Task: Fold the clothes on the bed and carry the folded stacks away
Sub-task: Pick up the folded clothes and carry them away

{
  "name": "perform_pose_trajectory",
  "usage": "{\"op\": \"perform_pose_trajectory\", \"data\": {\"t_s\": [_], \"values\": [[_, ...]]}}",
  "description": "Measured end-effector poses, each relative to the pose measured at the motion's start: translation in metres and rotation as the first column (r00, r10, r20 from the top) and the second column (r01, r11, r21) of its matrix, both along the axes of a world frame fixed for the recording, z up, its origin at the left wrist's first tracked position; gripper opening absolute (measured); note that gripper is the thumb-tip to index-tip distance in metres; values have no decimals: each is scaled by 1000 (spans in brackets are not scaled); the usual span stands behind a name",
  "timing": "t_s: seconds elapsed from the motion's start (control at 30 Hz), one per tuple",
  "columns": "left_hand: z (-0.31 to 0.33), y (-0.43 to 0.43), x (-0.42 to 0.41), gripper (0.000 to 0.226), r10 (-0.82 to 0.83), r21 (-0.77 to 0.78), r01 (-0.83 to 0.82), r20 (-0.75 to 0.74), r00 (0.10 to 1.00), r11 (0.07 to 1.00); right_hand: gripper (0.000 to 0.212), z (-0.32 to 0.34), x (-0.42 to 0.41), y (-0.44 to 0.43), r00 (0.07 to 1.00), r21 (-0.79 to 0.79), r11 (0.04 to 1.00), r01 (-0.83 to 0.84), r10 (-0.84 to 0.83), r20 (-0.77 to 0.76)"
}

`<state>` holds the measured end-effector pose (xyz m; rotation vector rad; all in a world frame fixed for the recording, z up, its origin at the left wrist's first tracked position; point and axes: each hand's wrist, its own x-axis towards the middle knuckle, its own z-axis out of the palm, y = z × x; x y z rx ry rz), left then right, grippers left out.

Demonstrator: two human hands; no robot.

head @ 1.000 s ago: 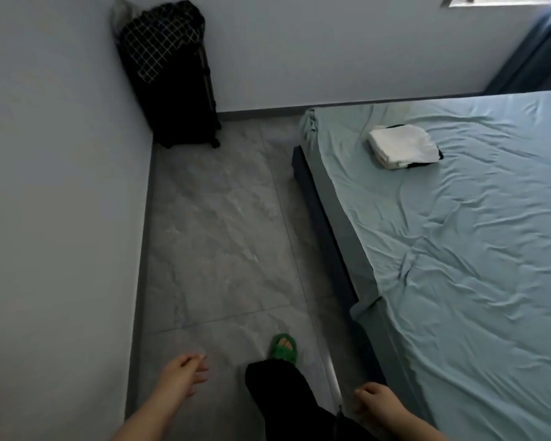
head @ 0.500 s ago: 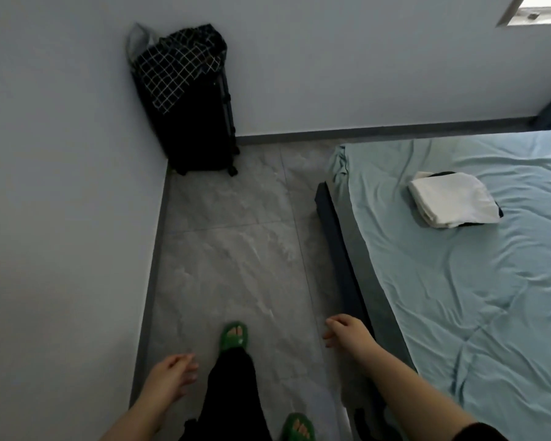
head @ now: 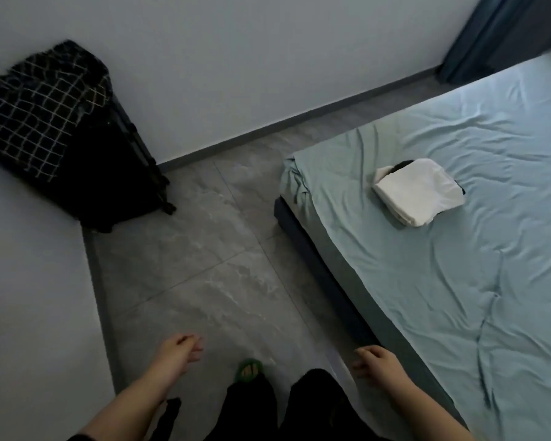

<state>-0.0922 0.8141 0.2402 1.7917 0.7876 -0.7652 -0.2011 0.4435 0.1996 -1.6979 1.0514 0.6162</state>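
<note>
One folded stack [head: 419, 190] on bed [head: 458, 281]

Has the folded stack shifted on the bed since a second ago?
No. The folded stack sits at the same spot near the bed corner; only the camera moved.

My right hand [head: 374, 366] has dropped back beside the bed [head: 458, 281], empty and loosely curled. I've stepped closer to the folded stack [head: 419, 190] on it.
</note>
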Motion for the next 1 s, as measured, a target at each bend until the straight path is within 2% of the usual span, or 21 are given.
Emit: {"op": "perform_pose_trajectory", "data": {"t_s": [0.2,0.23,0.33,0.47,0.63,0.8,1.0], "values": [[5,-68,122,14,-91,-50,93,30,995,994,15,-5,18,-29,964,-12,969,249,-249,-97],[-5,-108,173,15,-157,-54,158,32,987,986,15,-18,42,-55,948,-2,954,299,-298,-110],[-4,-148,221,16,-253,-101,252,12,967,962,16,-23,76,-72,950,18,959,282,-276,-143],[-1,-164,224,17,-275,-101,267,-77,958,958,16,-19,101,-70,959,40,971,236,-226,-172],[-1,-227,302,20,-318,-64,315,-41,947,947,16,-15,197,-109,970,93,971,221,-209,-122],[-7,-276,368,17,-417,-17,417,-66,907,909,14,8,290,-148,946,120,939,323,-323,-26],[-26,-357,445,16,-619,-44,618,-126,776,785,21,18,351,-188,879,135,869,476,-474,-46]]}}
